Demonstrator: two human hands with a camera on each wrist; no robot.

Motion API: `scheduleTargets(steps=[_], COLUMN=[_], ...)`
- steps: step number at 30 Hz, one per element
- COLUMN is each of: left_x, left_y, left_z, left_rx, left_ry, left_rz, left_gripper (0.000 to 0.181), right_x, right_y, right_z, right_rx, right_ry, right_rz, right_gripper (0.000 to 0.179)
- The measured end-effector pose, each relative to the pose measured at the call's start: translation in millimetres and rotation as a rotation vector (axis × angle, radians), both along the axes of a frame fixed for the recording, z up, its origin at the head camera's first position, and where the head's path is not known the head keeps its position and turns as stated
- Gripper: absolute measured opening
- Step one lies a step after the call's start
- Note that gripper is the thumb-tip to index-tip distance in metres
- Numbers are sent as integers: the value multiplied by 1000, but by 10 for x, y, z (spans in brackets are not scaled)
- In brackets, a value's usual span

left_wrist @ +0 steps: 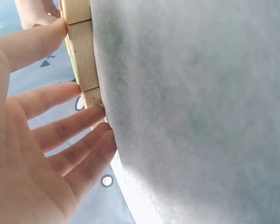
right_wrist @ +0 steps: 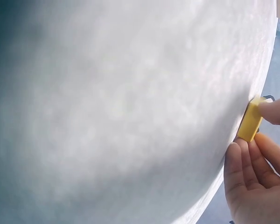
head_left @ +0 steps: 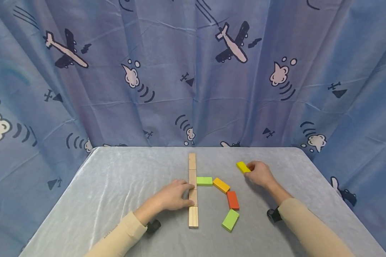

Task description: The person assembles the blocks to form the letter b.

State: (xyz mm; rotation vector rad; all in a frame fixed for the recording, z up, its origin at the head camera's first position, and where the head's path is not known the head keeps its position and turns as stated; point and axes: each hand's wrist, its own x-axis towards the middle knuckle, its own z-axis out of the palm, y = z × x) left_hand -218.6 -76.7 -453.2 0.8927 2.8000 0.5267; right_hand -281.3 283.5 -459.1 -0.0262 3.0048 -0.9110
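Note:
Several plain wooden blocks [head_left: 193, 216] lie end to end in a straight column. My left hand [head_left: 173, 195] is at the column's left side, its fairly straight fingers and thumb touching the blocks; the left wrist view shows the fingertips [left_wrist: 60, 28] against their edge. To the right, a green block [head_left: 204, 181], an orange block [head_left: 221, 185], a red block [head_left: 233, 200] and another green block [head_left: 230, 220] form a curve. Farther back, my right hand [head_left: 260, 174] pinches a yellow block [right_wrist: 249, 120] between thumb and fingers, at the cloth surface.
A pale grey cloth covers the table [head_left: 132, 167]. Behind it hangs a blue curtain [head_left: 167, 89] printed with airplanes and clouds. Dark wrist-worn devices [head_left: 273, 215] sit under both forearms, low over the table.

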Motion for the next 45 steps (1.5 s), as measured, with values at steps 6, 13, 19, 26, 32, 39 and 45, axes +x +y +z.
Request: scheduleTargets(steps=[6,13,19,26,32,39,45], left_x=[6,13,22,30,19,-9,-8], left_y=[-2,-13,-12,-10,-9,-14,-13], left_z=[-2,12,35,50,36,19,6], left_rx=[6,3,-11,-20,-21,-31,-28], left_ry=[1,-35,-40,-33,-31,-28,-26], left_rz=[-8,2,-4,-2,-7,-14,-17], left_gripper=[60,67,75,73,72,73,72], right_x=[40,119,220,367,493,618,732], right_y=[-46,-88,-143,-212,-278,-359,-445], right_z=[0,38,78,148,214,285,294], right_rx=[-42,-66,-87,-133,-174,-210,-219], right_ry=[-40,-47,-45,-36,-28,6,26], right_rz=[-7,35,100,153,187,276,376], right_gripper=[44,42,39,37,37,33,29])
